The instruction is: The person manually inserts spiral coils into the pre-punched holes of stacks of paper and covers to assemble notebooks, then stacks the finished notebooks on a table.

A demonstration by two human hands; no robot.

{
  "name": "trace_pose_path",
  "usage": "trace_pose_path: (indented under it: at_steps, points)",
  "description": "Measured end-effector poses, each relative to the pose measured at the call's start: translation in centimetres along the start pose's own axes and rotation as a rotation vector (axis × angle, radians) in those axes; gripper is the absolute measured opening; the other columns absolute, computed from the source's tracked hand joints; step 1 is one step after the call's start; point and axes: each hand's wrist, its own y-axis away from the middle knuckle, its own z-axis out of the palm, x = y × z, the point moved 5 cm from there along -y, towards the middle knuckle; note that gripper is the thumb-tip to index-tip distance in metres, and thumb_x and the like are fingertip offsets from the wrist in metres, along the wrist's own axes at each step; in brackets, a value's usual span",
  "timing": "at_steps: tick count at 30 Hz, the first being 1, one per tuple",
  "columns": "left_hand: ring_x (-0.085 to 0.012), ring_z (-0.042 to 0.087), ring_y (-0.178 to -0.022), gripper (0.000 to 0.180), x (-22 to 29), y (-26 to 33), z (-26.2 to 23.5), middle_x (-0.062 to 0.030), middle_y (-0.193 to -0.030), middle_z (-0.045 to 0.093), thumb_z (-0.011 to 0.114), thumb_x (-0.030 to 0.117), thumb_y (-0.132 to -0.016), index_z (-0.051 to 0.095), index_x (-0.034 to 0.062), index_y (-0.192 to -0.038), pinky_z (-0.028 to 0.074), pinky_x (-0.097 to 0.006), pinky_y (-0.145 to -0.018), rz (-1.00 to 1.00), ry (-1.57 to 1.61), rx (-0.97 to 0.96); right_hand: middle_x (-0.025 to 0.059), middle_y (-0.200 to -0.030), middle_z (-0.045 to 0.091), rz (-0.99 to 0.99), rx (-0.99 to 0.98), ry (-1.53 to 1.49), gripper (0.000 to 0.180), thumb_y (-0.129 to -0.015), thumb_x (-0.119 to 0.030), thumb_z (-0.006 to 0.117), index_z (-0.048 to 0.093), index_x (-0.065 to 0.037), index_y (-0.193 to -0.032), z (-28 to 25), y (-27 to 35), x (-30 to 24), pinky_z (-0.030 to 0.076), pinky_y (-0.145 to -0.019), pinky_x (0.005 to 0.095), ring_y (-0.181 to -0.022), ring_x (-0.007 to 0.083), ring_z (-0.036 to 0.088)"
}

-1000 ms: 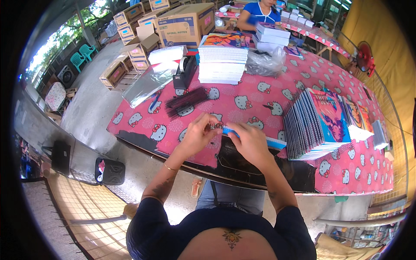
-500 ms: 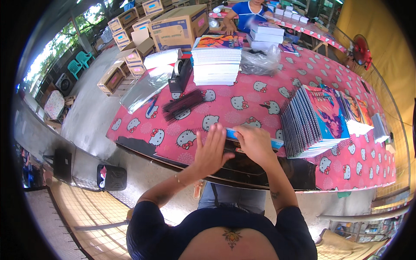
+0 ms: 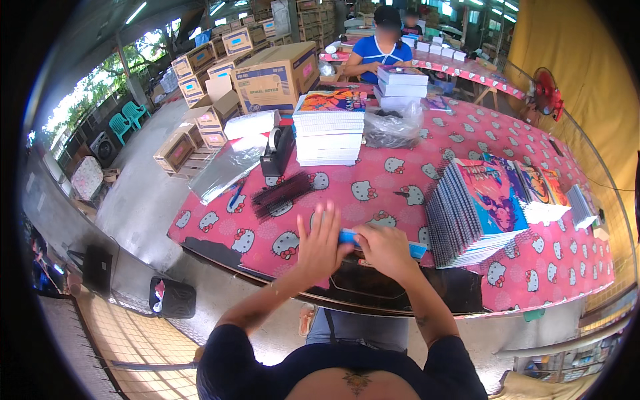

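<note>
At the table's near edge I hold a thin notebook [image 3: 418,251] on its side, its blue edge showing between and beyond my hands. My right hand [image 3: 388,252] is closed over its upper edge. My left hand [image 3: 319,245] lies against its left end with the fingers stretched out and apart. Most of the notebook is hidden by my hands. Just beyond my left hand lies a bundle of black spiral binding coils [image 3: 283,195]. To the right of my right hand stands a thick row of spiral-bound notebooks [image 3: 490,200] with colourful covers.
Farther back on the pink patterned table [image 3: 363,212] are a tape dispenser [image 3: 275,160], a tall paper stack [image 3: 328,140], clear plastic [image 3: 395,127] and white stacks [image 3: 402,87]. A person in blue [image 3: 379,57] works opposite. Cardboard boxes [image 3: 277,77] stand at the far left.
The view has tilted up, showing more of the far room. Both hands stay at the notebook, and the left fingers now point more straight ahead.
</note>
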Motion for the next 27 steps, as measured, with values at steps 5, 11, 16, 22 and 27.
trace_pose_path:
  at_steps: [5, 11, 16, 22, 27]
  points:
    - [-0.0353, 0.046, -0.135, 0.053, -0.3, -1.2, -2.2, -0.0199, -0.139, 0.053, 0.062, 0.031, -0.095, 0.052, 0.0005, -0.137, 0.022, -0.063, -0.114, 0.063, 0.223, 0.121, 0.0085, -0.082, 0.068, -0.005, -0.009, 0.042, 0.011, -0.092, -0.019, 0.063, 0.067, -0.011, -0.099, -0.1, 0.1, -0.3, 0.051, -0.061, 0.0458, -0.072, 0.0328, 0.068]
    - [-0.0319, 0.064, -0.103, 0.032, -3.4, -1.1, -0.4, -0.0108, -0.109, 0.067, 0.063, 0.029, -0.095, 0.063, 0.0049, -0.116, 0.03, -0.061, -0.11, 0.098, 0.629, -0.086, 0.0078, -0.083, 0.067, -0.075, -0.013, 0.038, 0.01, -0.092, -0.017, 0.062, 0.067, -0.011, -0.1, -0.2, 0.3, -0.9, 0.051, -0.061, 0.0457, -0.072, 0.0323, 0.067]
    - [-0.0372, 0.047, -0.135, 0.059, -0.6, -1.7, -2.7, -0.0183, -0.139, 0.054, 0.057, 0.047, -0.095, 0.055, 0.0014, -0.134, 0.022, -0.068, -0.112, 0.221, 0.051, 0.054, 0.0082, -0.083, 0.067, -0.071, -0.004, 0.038, 0.012, -0.092, -0.017, 0.062, 0.068, -0.011, -0.101, -0.1, 0.2, -0.5, 0.051, -0.061, 0.0454, -0.072, 0.0322, 0.067]
    - [-0.0383, 0.025, -0.151, 0.091, 1.2, 4.3, 0.8, -0.0248, -0.159, 0.031, 0.053, 0.059, -0.092, 0.032, -0.0067, -0.152, 0.009, -0.07, -0.115, 0.112, 0.113, -0.091, 0.0088, -0.083, 0.068, -0.06, -0.024, 0.042, 0.014, -0.092, -0.019, 0.061, 0.068, -0.011, -0.102, 0.0, -0.2, -0.4, 0.052, -0.062, 0.0456, -0.073, 0.0319, 0.068]
    - [-0.0377, 0.027, -0.15, 0.086, 2.3, 2.6, -1.2, -0.0254, -0.158, 0.032, 0.057, 0.054, -0.092, 0.036, -0.0053, -0.15, 0.02, -0.065, -0.115, 0.1, 0.101, -0.127, 0.0091, -0.083, 0.07, -0.031, -0.039, 0.048, 0.017, -0.092, -0.02, 0.062, 0.069, -0.012, -0.105, 0.0, 0.4, -0.3, 0.053, -0.063, 0.046, -0.074, 0.0331, 0.069]
